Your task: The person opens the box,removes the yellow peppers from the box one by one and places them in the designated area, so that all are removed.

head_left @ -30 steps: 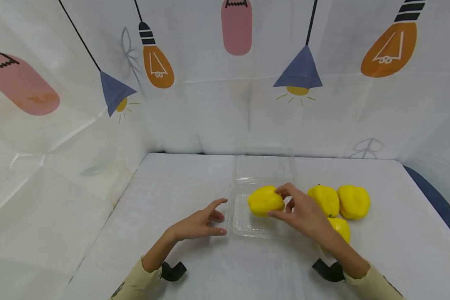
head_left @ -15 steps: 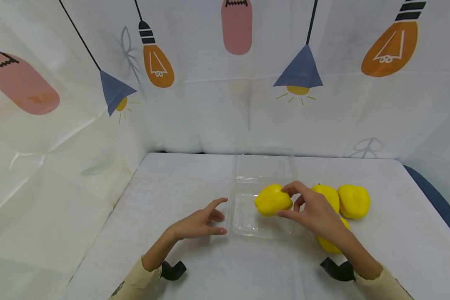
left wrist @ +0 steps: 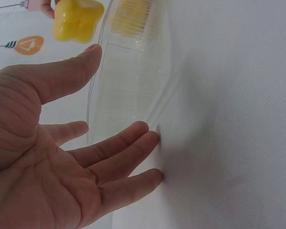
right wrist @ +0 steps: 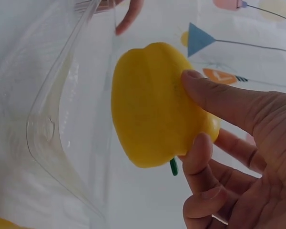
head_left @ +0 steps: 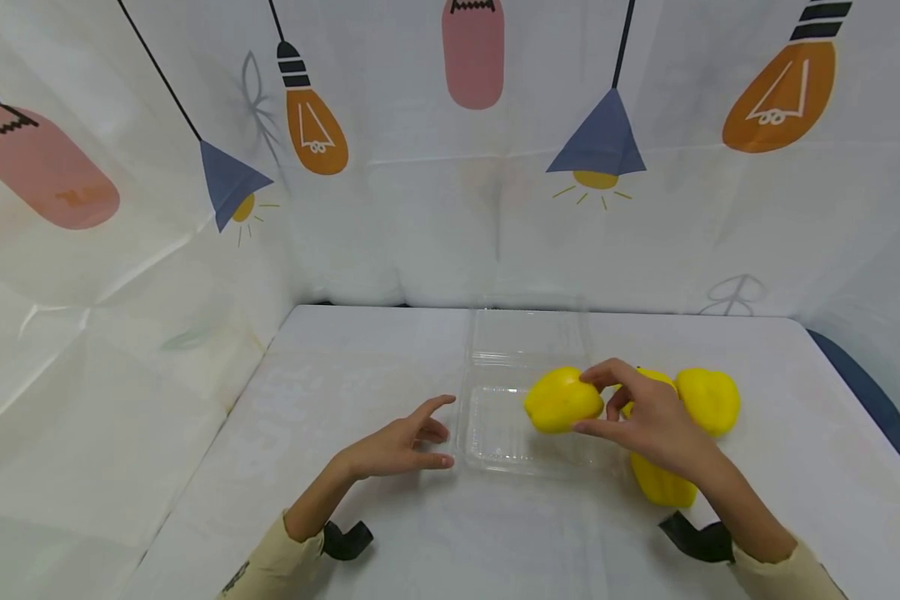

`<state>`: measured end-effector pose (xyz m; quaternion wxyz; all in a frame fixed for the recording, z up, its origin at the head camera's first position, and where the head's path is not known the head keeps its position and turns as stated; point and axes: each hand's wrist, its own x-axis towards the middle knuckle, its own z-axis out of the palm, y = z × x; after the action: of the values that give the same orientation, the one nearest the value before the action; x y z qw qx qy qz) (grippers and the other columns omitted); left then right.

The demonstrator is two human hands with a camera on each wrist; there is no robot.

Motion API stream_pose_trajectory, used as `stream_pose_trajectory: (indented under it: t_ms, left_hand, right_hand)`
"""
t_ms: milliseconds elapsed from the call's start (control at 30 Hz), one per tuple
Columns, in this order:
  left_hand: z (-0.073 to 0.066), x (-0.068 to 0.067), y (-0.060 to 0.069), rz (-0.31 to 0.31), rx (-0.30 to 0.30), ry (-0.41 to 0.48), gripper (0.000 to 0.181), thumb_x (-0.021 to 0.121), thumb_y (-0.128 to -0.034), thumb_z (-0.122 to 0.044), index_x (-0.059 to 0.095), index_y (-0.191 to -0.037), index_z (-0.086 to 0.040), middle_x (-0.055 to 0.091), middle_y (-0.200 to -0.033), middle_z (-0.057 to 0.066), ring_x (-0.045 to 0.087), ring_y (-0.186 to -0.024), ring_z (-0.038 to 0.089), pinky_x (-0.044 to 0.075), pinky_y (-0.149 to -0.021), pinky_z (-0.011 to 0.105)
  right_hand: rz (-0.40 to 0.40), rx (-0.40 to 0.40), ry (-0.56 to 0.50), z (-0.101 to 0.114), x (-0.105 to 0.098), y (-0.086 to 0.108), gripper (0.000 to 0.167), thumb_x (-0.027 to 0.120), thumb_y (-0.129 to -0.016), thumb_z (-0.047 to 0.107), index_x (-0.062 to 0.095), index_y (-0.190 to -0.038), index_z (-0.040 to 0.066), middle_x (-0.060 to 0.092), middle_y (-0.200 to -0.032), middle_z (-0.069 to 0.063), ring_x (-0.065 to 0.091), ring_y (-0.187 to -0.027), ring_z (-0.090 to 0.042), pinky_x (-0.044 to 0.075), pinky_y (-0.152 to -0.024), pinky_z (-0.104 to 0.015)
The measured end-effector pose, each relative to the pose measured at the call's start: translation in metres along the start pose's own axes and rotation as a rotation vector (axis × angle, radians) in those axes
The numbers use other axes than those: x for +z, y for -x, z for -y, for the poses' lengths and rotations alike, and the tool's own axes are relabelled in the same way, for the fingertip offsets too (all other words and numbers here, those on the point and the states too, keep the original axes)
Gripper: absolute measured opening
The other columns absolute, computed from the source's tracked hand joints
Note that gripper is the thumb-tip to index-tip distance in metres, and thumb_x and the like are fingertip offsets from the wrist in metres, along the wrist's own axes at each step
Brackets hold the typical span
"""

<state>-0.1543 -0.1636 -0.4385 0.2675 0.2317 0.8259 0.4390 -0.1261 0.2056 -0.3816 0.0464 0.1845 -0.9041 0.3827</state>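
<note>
My right hand (head_left: 656, 421) pinches a yellow bell pepper (head_left: 562, 401) between thumb and fingers, above the right part of a clear plastic box (head_left: 487, 454). In the right wrist view the pepper (right wrist: 152, 105) shows a short green stem, and it is apart from the box wall (right wrist: 52, 109). The box lies with its lid (head_left: 528, 333) folded back toward the wall. Beside the box's left edge my left hand (head_left: 397, 447) holds nothing; its fingers are loosely bent. The left wrist view shows this hand (left wrist: 62, 157) close to the box side (left wrist: 128, 90), fingertips near the tabletop.
To the right of the box, more yellow bell peppers lie on the white table (head_left: 390, 358): one (head_left: 708, 400) at the back right, one (head_left: 663, 482) nearer me, and one partly behind my right hand. A printed curtain (head_left: 435, 233) hangs behind the table.
My right hand has moved to the right with the bell pepper, from over the box's middle to over its right part. My left hand has stayed in place.
</note>
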Motion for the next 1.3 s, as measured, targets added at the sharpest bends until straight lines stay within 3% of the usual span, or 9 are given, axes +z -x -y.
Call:
stream_pose_trajectory:
  t_ms: [267, 800, 1300]
  left_hand:
    - [0.000, 0.000, 0.000, 0.000, 0.003, 0.002, 0.086, 0.074, -0.0894, -0.035, 0.021, -0.156, -0.023, 0.057, -0.127, 0.009, 0.055, -0.123, 0.022, 0.039, -0.107, 0.047]
    - [0.002, 0.001, 0.000, -0.004, -0.003, -0.004, 0.086, 0.074, -0.0892, -0.036, 0.021, -0.155, -0.023, 0.058, -0.127, 0.008, 0.055, -0.123, 0.021, 0.040, -0.106, 0.048]
    - [0.003, 0.001, 0.000, -0.010, -0.002, -0.017, 0.085, 0.074, -0.0894, -0.036, 0.021, -0.155, -0.023, 0.058, -0.126, 0.007, 0.055, -0.122, 0.021, 0.040, -0.106, 0.047]
  right_hand:
    - [0.010, -0.010, 0.027, -0.003, -0.011, 0.005, 0.052, 0.085, -0.075, 0.041, 0.060, -0.117, 0.022, 0.065, -0.107, 0.005, 0.058, -0.073, -0.011, 0.047, -0.060, -0.024]
    - [0.047, 0.061, 0.077, -0.005, -0.039, 0.011, 0.052, 0.086, -0.075, 0.040, 0.061, -0.117, 0.022, 0.064, -0.103, 0.004, 0.058, -0.075, -0.013, 0.049, -0.059, -0.025]
    - [0.022, 0.035, 0.121, -0.016, -0.058, 0.019, 0.053, 0.088, -0.073, 0.037, 0.061, -0.116, 0.022, 0.064, -0.107, 0.000, 0.056, -0.072, -0.011, 0.047, -0.056, -0.024]
